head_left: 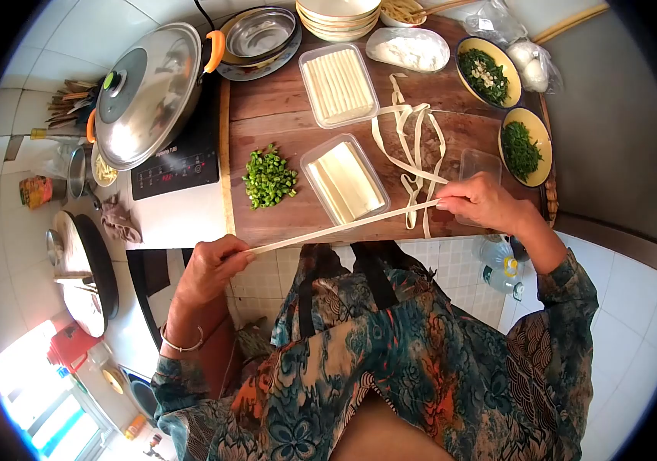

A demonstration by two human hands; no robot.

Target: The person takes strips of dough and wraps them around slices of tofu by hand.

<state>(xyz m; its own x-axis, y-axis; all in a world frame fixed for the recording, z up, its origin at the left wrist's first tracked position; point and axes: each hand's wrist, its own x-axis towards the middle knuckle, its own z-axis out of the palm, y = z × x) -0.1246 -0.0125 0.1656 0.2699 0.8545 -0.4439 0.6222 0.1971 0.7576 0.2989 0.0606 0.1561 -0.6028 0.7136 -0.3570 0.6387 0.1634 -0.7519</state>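
A long pale dough noodle (344,226) is stretched taut between my hands along the board's front edge. My left hand (209,270) is closed, pinching its left end. My right hand (484,203) is closed on the other end, with more of the noodle strip (413,169) trailing from it in loose loops on the wooden board (259,115). Behind the taut noodle, dough slabs (348,184) lie in a clear plastic container (310,182). Farther back, a second container holds rows of dough strips (338,81). Chopped green vegetable (268,178) is heaped on the left.
A lidded steel pot (152,92) sits on an induction cooker (175,170) at left. Flour (409,48), stacked bowls (338,27) and a metal basin (259,32) stand at the back. At right are two bowls of chopped greens (484,73) (522,148). Bottles (502,273) stand below the board.
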